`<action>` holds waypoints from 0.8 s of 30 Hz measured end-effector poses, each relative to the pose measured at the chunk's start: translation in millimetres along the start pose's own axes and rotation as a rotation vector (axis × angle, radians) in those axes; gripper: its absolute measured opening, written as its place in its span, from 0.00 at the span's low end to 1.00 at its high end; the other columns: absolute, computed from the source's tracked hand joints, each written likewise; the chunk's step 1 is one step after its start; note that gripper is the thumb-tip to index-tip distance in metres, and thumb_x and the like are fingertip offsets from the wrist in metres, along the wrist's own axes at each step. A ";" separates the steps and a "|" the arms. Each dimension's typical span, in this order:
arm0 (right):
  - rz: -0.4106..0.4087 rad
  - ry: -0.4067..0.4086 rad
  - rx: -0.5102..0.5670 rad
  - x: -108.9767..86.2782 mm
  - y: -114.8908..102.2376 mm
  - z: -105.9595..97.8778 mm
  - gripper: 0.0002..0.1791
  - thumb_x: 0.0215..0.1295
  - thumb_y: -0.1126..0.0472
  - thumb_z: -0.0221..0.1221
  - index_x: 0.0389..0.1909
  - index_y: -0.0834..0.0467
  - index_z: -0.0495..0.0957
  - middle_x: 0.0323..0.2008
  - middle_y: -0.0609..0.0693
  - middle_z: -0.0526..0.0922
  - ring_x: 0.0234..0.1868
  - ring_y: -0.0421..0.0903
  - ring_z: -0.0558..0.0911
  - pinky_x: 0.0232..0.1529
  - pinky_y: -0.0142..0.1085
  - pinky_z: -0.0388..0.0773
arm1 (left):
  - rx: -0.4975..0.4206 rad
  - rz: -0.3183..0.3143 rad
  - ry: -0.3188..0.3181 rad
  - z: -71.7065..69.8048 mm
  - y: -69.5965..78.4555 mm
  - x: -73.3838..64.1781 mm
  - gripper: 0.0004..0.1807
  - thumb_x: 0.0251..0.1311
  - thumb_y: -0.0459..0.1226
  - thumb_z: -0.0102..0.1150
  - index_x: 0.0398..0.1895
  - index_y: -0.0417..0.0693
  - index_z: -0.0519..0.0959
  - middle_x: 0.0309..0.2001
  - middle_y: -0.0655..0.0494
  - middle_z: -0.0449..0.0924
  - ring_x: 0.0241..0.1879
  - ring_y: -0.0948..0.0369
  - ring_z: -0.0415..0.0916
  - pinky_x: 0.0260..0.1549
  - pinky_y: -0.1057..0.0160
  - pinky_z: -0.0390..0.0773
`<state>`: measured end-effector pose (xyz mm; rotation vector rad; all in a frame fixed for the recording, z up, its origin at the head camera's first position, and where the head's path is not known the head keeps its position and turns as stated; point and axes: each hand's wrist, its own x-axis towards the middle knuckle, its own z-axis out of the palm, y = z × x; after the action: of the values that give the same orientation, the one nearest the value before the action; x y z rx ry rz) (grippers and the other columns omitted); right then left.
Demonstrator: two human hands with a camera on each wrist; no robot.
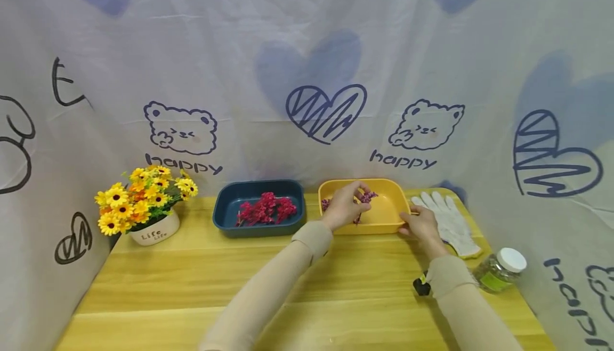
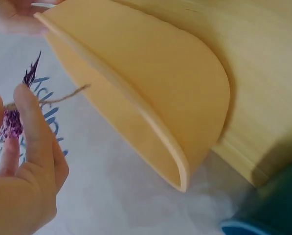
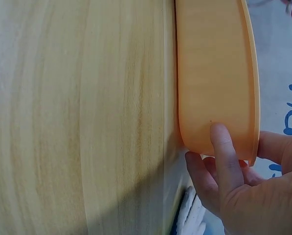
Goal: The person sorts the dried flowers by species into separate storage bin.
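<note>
My left hand (image 1: 341,206) is above the yellow tray (image 1: 390,210), pinching a sprig of small purple flowers (image 1: 368,197) between thumb and fingers. In the left wrist view, the thin brown stem (image 2: 67,95) of this sprig sticks out past the fingers. More purple flowers show beside the hand at the tray's left, partly hidden by it. My right hand (image 1: 423,227) grips the tray's right end. The right wrist view shows its thumb at the rim and its fingers against the outer wall.
Left of the yellow tray is a dark blue tray (image 1: 223,215) holding red flowers (image 1: 268,208). Potted yellow flowers (image 1: 144,196) stand at far left. On the right are white gloves (image 1: 451,223), a lidded jar (image 1: 500,271) and a small black object (image 1: 421,286). A printed curtain (image 1: 240,74) hangs behind.
</note>
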<state>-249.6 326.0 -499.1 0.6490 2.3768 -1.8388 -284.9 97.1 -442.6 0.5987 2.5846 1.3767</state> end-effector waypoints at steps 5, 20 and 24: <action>0.005 0.003 0.005 -1.1 0.6 3.3 0.32 0.79 0.63 0.55 0.77 0.72 0.59 0.48 0.62 0.82 0.25 0.34 0.84 0.34 0.31 0.89 | 0.008 -0.024 0.035 11.5 -3.1 12.6 0.16 0.70 0.35 0.67 0.58 0.54 0.78 0.50 0.51 0.83 0.36 0.59 0.79 0.33 0.66 0.80; 0.022 -0.009 -0.022 0.2 0.3 10.9 0.31 0.81 0.61 0.55 0.76 0.71 0.62 0.55 0.69 0.81 0.25 0.34 0.84 0.36 0.32 0.90 | -0.066 -0.052 0.026 35.6 -25.3 20.8 0.20 0.68 0.32 0.68 0.62 0.48 0.78 0.57 0.46 0.82 0.50 0.56 0.81 0.44 0.63 0.85; 0.035 -0.005 -0.024 0.0 0.7 10.9 0.32 0.81 0.61 0.54 0.78 0.70 0.60 0.62 0.72 0.77 0.26 0.33 0.84 0.39 0.33 0.90 | -0.135 -0.063 -0.004 36.0 -26.6 16.1 0.22 0.70 0.29 0.64 0.66 0.47 0.76 0.65 0.39 0.78 0.57 0.49 0.83 0.40 0.61 0.88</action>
<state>-251.5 315.9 -502.8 0.6787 2.3644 -1.7932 -295.5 117.9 -484.1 0.4943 2.4606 1.5124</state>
